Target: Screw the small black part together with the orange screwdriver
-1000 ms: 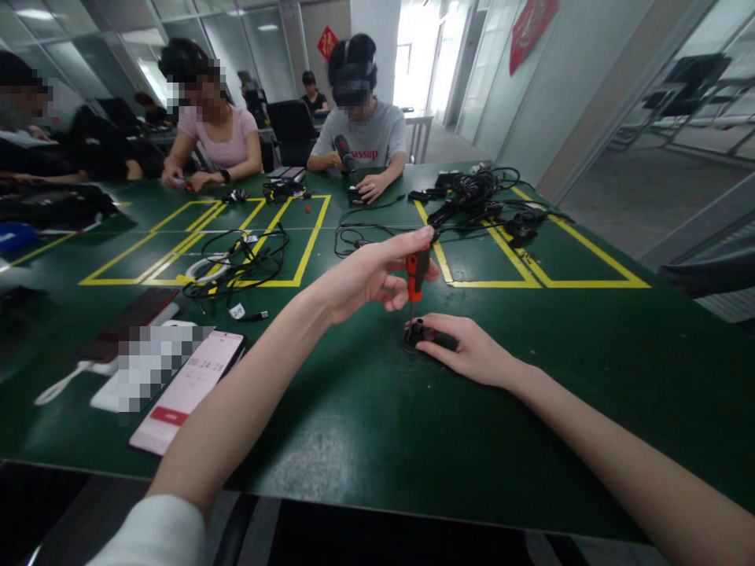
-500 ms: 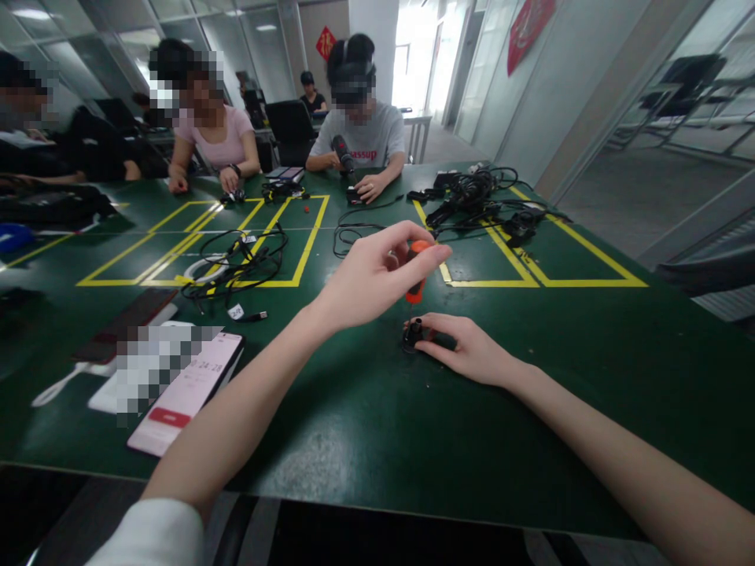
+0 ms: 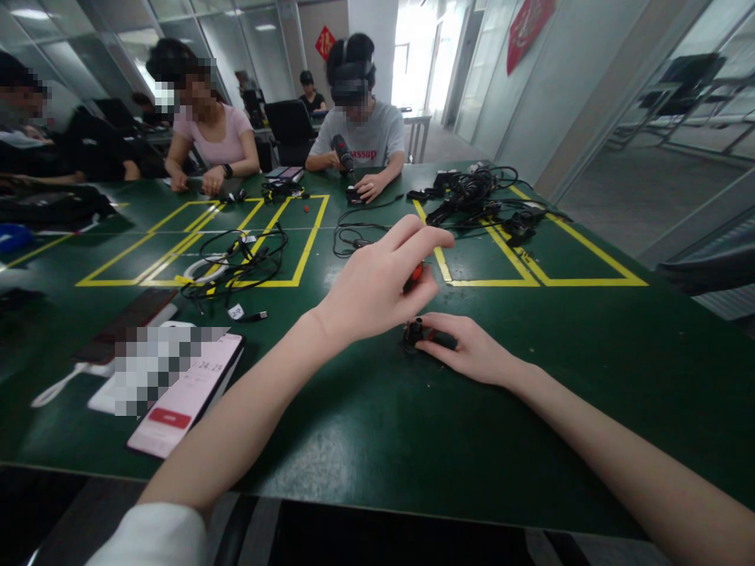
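Note:
My left hand (image 3: 377, 279) is closed around an orange-red screwdriver (image 3: 416, 273). Only a bit of its handle shows between the thumb and the other fingers; the shaft and tip are hidden. Index and middle finger reach forward over it. Just below, my right hand (image 3: 465, 346) pinches a small black part (image 3: 411, 336) against the table, thumb on the near side and fingers on the far side. A short round stub stands up from this part. What exactly it is, I cannot tell.
On the green table (image 3: 330, 409), a lit phone (image 3: 182, 393) and a dark red phone (image 3: 121, 330) lie left. Black cables (image 3: 253, 259) lie beyond them, with a bigger cable heap (image 3: 477, 196) far right. Opposite, a person in grey (image 3: 377, 137) holds a power screwdriver (image 3: 342, 153).
My left hand has turned about the screwdriver, its fingers now covering most of the handle. My right hand and the black part stay in place. A person opposite has shifted their hands left.

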`<state>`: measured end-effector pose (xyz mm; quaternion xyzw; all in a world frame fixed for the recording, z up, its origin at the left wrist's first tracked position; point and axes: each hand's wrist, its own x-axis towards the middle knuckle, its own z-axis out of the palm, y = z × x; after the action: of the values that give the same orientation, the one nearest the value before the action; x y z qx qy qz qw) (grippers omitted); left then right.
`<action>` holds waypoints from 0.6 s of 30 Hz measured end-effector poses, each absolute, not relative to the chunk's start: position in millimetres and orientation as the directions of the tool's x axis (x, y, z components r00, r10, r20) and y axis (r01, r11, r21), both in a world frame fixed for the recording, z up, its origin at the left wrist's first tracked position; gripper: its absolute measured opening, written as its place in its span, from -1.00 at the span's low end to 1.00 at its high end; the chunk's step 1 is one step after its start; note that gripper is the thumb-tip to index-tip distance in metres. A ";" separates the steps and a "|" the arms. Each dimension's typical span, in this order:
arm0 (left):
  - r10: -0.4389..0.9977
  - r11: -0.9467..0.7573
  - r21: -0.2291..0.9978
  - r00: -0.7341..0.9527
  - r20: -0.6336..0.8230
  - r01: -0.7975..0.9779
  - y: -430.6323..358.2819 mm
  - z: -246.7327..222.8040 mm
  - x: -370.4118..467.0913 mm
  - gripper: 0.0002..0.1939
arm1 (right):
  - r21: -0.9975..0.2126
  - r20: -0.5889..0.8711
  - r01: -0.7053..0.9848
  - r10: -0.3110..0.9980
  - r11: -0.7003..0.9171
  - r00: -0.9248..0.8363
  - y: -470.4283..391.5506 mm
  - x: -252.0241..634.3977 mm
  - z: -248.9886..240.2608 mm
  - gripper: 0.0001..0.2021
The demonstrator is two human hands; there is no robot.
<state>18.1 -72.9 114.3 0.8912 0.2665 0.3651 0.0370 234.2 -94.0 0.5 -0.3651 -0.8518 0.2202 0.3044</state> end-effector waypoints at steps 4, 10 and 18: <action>0.503 -0.852 0.224 0.623 0.599 0.473 -74.4 113.8 17.2 -0.64 | -0.606 0.355 0.488 0.763 0.628 -0.540 -93.7 234.6 -0.8 -0.77; 0.467 -0.877 0.221 0.647 0.603 0.427 -72.7 114.1 16.3 -0.54 | -0.629 0.335 0.487 0.776 0.606 -0.534 -93.4 235.7 -1.8 -0.77; 0.470 -0.875 0.197 0.678 0.564 0.443 -73.1 115.8 16.2 -0.59 | -0.627 0.327 0.492 0.777 0.604 -0.537 -93.2 236.3 -1.4 -0.77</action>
<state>16.2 -73.1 115.8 0.9158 0.2492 0.3141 0.0218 236.3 -93.2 -1.4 -0.3761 -0.8439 0.2378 0.2998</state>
